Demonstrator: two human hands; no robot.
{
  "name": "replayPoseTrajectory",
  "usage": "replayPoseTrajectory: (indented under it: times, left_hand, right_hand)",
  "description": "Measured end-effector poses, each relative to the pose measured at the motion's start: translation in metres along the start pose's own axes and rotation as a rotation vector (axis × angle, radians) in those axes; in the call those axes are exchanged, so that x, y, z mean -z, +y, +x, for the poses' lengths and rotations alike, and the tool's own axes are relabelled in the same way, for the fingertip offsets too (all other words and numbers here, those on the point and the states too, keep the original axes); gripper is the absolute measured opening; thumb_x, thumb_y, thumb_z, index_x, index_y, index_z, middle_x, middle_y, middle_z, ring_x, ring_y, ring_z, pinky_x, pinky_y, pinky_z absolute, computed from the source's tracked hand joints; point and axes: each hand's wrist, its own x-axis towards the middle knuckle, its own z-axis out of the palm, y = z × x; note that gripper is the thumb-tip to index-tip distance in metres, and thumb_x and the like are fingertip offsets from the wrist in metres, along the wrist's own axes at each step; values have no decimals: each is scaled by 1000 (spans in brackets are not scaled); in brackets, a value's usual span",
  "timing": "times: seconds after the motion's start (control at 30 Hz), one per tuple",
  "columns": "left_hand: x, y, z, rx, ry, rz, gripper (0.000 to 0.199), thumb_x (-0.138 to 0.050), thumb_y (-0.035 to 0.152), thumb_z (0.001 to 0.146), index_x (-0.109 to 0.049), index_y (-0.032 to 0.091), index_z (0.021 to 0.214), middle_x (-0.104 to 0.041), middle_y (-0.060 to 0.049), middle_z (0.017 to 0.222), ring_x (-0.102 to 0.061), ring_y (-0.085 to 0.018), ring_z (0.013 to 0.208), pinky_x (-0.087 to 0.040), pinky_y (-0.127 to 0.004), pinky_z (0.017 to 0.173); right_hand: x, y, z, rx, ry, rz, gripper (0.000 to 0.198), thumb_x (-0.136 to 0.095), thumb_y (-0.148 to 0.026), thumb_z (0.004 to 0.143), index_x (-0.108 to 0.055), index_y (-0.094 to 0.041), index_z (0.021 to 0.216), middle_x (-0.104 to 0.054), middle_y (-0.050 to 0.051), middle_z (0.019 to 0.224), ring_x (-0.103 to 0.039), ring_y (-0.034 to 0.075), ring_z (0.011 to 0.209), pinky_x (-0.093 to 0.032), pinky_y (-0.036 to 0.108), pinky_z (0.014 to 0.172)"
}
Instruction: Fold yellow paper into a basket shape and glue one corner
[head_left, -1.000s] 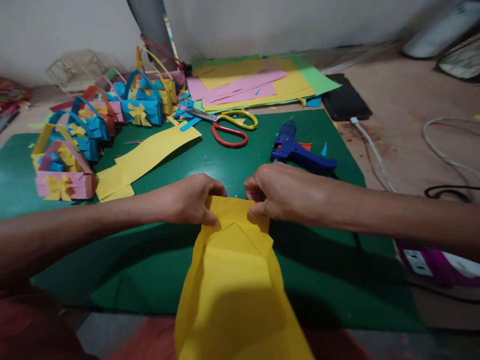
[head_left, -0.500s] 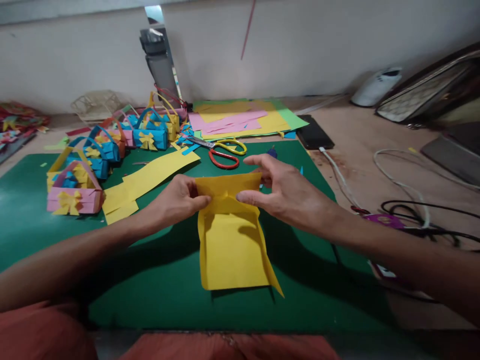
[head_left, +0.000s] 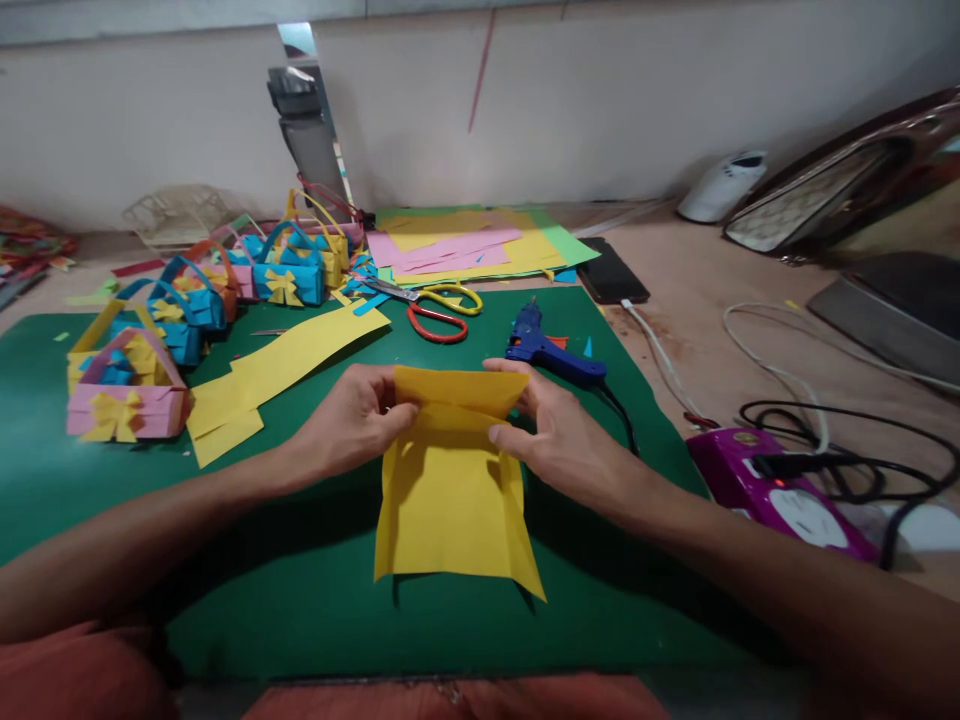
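A folded sheet of yellow paper (head_left: pixel 454 510) is in front of me, its far edge raised and its two sides creased upward. My left hand (head_left: pixel 367 410) pinches the far left corner, thumb on the near face and fingers behind. At the far right corner is my right hand (head_left: pixel 540 425), its thumb on the near side and its fingers behind the raised flap, so the paper lies between them. Just beyond my right hand lies a blue glue gun (head_left: pixel 559 352). Scissors (head_left: pixel 437 322) with red and yellow handles rest past the paper.
Small paper baskets (head_left: pixel 127 412) with bows stand at the left. Yellow paper strips (head_left: pixel 296 355) lie on the green mat (head_left: pixel 300 610). Coloured sheets (head_left: pixel 480 240) and a phone (head_left: pixel 613 270) are at the back. A purple power strip (head_left: pixel 780 495) with cables sits at right.
My right hand has lowered and closed in on the paper's right corner. The paper's raised flap has straightened. The view has shifted, and the glue gun now shows fully.
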Motion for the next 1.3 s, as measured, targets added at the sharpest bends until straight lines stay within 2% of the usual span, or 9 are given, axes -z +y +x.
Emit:
replayPoseTrajectory:
  times: [0.13, 0.3, 0.5, 0.63, 0.73, 0.9, 1.0, 1.17, 1.3]
  left_hand:
    - [1, 0, 1, 13, -28, 23, 30, -51, 17, 72, -67, 8, 97, -72, -4, 82, -65, -12, 70, -47, -13, 55]
    - [2, -2, 1, 30, -64, 13, 30, -52, 18, 72, -67, 9, 97, -72, -3, 83, -65, -13, 73, -48, -15, 58]
    - [7, -6, 5, 155, -137, 39, 24, -55, 20, 70, -71, 11, 87, -71, -2, 79, -64, -15, 72, -49, -18, 58]
    - [10, -11, 8, 221, -185, -17, 21, -59, 21, 68, -71, 12, 82, -71, -2, 75, -63, -14, 66, -49, -19, 56]
    - [12, -15, 10, 271, -206, -54, 19, -61, 22, 66, -70, 12, 79, -70, -2, 73, -63, -15, 65, -50, -21, 56]
    - [16, -20, 15, 348, -252, -22, 18, -67, 24, 61, -69, 12, 74, -70, -4, 73, -64, -17, 65, -50, -23, 55]
    - [20, -21, 19, 376, -290, 30, 20, -69, 25, 58, -69, 11, 73, -70, -5, 74, -63, -15, 62, -49, -22, 53]
    - [22, -18, 25, 370, -341, 130, 19, -70, 23, 55, -68, 11, 70, -68, -3, 69, -60, -13, 56, -44, -19, 47]
    - [21, -10, 27, 375, -352, 191, 14, -66, 21, 57, -69, 12, 68, -67, -3, 64, -58, -12, 52, -42, -18, 44]
  right_hand:
    - [3, 4, 1, 35, -24, -14, 47, -51, -10, 71, -51, -16, 118, -64, 9, 109, -61, 19, 94, -51, 29, 78]
    - [6, 7, 3, 19, -39, -133, 25, -47, -11, 72, -65, -15, 89, -67, 2, 79, -61, 16, 74, -46, 23, 58]
    - [7, 6, 2, -18, -50, -82, 15, -49, -17, 71, -62, -14, 66, -62, -1, 67, -52, 10, 56, -37, 19, 45]
    - [9, 3, 2, -13, -33, -143, 15, -51, -20, 69, -56, -15, 55, -48, -5, 50, -36, 5, 43, -27, 19, 39]
    - [10, 4, 3, -40, -49, -180, 16, -53, -23, 67, -54, -15, 53, -44, -5, 48, -33, 5, 41, -23, 19, 37]
    - [12, 9, 6, -108, -156, -185, 14, -54, -25, 67, -62, -14, 66, -61, 0, 61, -51, 11, 50, -31, 20, 40]
    - [13, 11, 9, -136, -209, -207, 14, -57, -26, 66, -63, -14, 68, -64, 3, 65, -55, 13, 53, -35, 21, 41]
    - [16, 8, 15, -129, -235, -325, 11, -58, -24, 66, -62, -14, 64, -61, 1, 60, -52, 11, 50, -32, 21, 40]
    - [18, 1, 19, -88, -196, -482, 8, -60, -20, 62, -56, -15, 57, -52, -3, 49, -45, 9, 44, -27, 21, 38]
